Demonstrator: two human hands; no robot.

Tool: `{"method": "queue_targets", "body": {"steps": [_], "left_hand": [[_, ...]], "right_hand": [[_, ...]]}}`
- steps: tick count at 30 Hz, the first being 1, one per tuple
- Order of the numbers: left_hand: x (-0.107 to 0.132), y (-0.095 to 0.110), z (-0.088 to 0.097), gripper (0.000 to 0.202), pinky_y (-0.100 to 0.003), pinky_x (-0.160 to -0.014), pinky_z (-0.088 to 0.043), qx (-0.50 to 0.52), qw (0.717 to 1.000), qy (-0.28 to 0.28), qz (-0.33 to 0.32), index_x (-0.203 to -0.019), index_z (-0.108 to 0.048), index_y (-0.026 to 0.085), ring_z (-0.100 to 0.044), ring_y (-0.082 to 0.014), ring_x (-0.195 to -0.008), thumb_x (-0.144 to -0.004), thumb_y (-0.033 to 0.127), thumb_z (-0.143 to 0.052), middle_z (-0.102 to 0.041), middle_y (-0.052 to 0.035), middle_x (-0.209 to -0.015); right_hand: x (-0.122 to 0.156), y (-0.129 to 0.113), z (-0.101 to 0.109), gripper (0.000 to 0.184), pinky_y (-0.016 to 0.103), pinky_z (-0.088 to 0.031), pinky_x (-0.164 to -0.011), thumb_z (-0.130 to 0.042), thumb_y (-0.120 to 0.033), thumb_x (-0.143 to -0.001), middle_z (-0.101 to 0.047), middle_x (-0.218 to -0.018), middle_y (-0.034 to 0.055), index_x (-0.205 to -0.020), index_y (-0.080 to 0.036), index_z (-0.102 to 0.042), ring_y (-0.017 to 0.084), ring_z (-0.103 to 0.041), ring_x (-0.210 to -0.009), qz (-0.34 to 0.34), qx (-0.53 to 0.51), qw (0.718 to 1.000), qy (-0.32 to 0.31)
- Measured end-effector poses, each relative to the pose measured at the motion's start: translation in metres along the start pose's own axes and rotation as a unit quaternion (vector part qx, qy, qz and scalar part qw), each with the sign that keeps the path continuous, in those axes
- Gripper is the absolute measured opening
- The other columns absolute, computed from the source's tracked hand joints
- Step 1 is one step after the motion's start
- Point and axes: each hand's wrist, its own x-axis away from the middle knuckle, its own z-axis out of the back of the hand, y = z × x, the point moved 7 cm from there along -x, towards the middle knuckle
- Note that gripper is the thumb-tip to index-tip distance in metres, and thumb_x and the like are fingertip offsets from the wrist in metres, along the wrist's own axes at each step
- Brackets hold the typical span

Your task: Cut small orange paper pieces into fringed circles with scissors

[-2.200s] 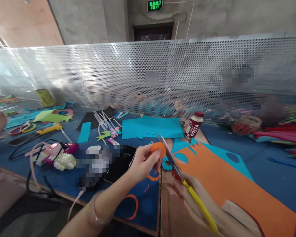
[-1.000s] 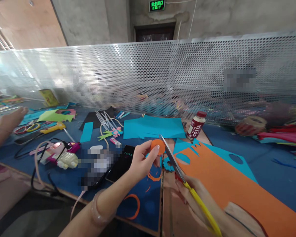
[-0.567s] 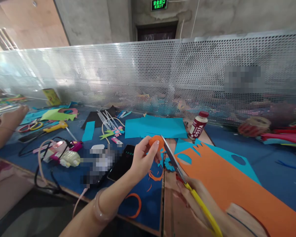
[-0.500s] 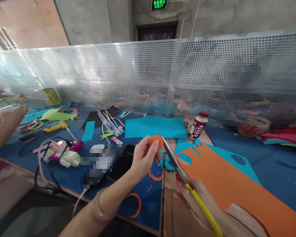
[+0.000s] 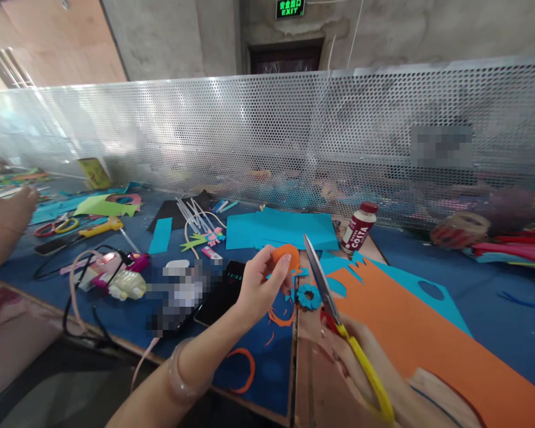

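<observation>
Between the thumb and fingers of my left hand [image 5: 264, 282] is a small round piece of orange paper [image 5: 287, 257]. My right hand [image 5: 361, 356] grips scissors [image 5: 323, 282] with yellow and red handles; the blades point up and look closed, a little right of the orange piece and apart from it. Below the blades lies a blue paper flower [image 5: 309, 296] with a hole in its middle. Orange paper trimmings [image 5: 282, 315] lie under my left hand, and a curved orange strip [image 5: 245, 370] is nearer the table edge. A large orange sheet [image 5: 410, 315] extends beneath my right forearm.
Blue sheets [image 5: 280, 229] lie behind my hands, with a red Costa bottle [image 5: 359, 227] to their right. A phone [image 5: 220, 294] is left of my left wrist. Further left are a glue gun [image 5: 101, 228] and another person's hand [image 5: 13, 211]. A perforated metal partition [image 5: 196, 137] borders the table.
The scissors have moved right, away from the orange piece, and tilted more upright. My left hand shifted slightly right with the paper. The other person's hand moved left.
</observation>
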Motion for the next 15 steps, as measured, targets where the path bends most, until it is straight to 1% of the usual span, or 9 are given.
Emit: {"method": "queue_targets", "body": {"steps": [2, 4, 6, 7, 9, 11, 15], "left_hand": [[0.001, -0.001, 0.0, 0.028, -0.02, -0.044, -0.043, -0.004, 1.0, -0.005, 0.008, -0.073, -0.049, 0.019, -0.052, -0.0083, -0.041, -0.089, 0.04, -0.057, -0.061, 0.0034, -0.054], [0.001, -0.002, -0.002, 0.026, -0.021, -0.045, -0.044, 0.002, 1.0, -0.016, 0.013, -0.074, -0.05, 0.019, -0.054, -0.0089, -0.042, -0.088, 0.039, -0.058, -0.063, 0.0026, -0.057], [0.002, -0.002, -0.003, 0.024, -0.021, -0.046, -0.045, 0.013, 0.999, -0.028, 0.014, -0.075, -0.051, 0.019, -0.056, -0.0095, -0.043, -0.088, 0.038, -0.059, -0.064, 0.0022, -0.059], [0.003, -0.002, -0.003, 0.023, -0.022, -0.046, -0.046, 0.018, 0.999, -0.033, 0.012, -0.076, -0.051, 0.019, -0.056, -0.0098, -0.043, -0.088, 0.037, -0.059, -0.064, 0.0022, -0.06], [0.003, -0.001, -0.003, 0.022, -0.022, -0.048, -0.047, 0.023, 0.999, -0.04, 0.005, -0.075, -0.052, 0.018, -0.057, -0.0099, -0.045, -0.088, 0.035, -0.06, -0.064, 0.002, -0.061], [0.003, 0.0, -0.003, 0.021, -0.022, -0.049, -0.047, 0.025, 0.999, -0.047, -0.001, -0.074, -0.053, 0.018, -0.057, -0.0097, -0.047, -0.088, 0.033, -0.06, -0.064, 0.0021, -0.06], [0.003, 0.0, -0.004, 0.021, -0.021, -0.05, -0.046, 0.032, 0.998, -0.06, 0.001, -0.073, -0.053, 0.018, -0.057, -0.0094, -0.049, -0.088, 0.031, -0.059, -0.063, 0.0023, -0.058]], "right_hand": [[-0.001, 0.006, 0.004, 0.029, 0.028, -0.048, -0.054, -0.064, -0.05, -0.078, -0.049, -0.055, -0.004, -0.08, -0.022, -0.061, 0.013, -0.047, -0.048, -0.001, -0.019, 1.0, 0.0], [-0.003, 0.008, 0.009, 0.031, 0.029, -0.051, -0.062, -0.069, -0.048, -0.073, -0.061, -0.072, 0.0011, -0.09, -0.023, -0.064, 0.018, -0.059, -0.064, 0.014, -0.033, 0.999, 0.019], [-0.006, 0.007, 0.01, 0.037, 0.032, -0.053, -0.073, -0.075, -0.047, -0.067, -0.066, -0.089, 0.0043, -0.094, -0.024, -0.064, 0.021, -0.062, -0.078, 0.027, -0.047, 0.998, 0.029], [-0.008, 0.008, 0.009, 0.038, 0.033, -0.052, -0.075, -0.076, -0.049, -0.065, -0.066, -0.092, 0.0051, -0.092, -0.024, -0.064, 0.022, -0.062, -0.081, 0.022, -0.058, 0.998, 0.031], [-0.01, 0.012, 0.007, 0.04, 0.034, -0.053, -0.074, -0.073, -0.055, -0.066, -0.066, -0.09, 0.0057, -0.089, -0.024, -0.063, 0.022, -0.062, -0.08, 0.003, -0.074, 0.997, 0.034], [-0.01, 0.015, 0.006, 0.041, 0.032, -0.052, -0.068, -0.07, -0.058, -0.068, -0.065, -0.087, 0.0054, -0.087, -0.023, -0.062, 0.021, -0.061, -0.076, -0.01, -0.075, 0.997, 0.031], [-0.007, 0.012, 0.0, 0.033, 0.027, -0.046, -0.058, -0.067, -0.052, -0.077, -0.057, -0.07, -0.0003, -0.08, -0.02, -0.059, 0.015, -0.052, -0.061, 0.028, -0.006, 0.999, -0.026]]}}
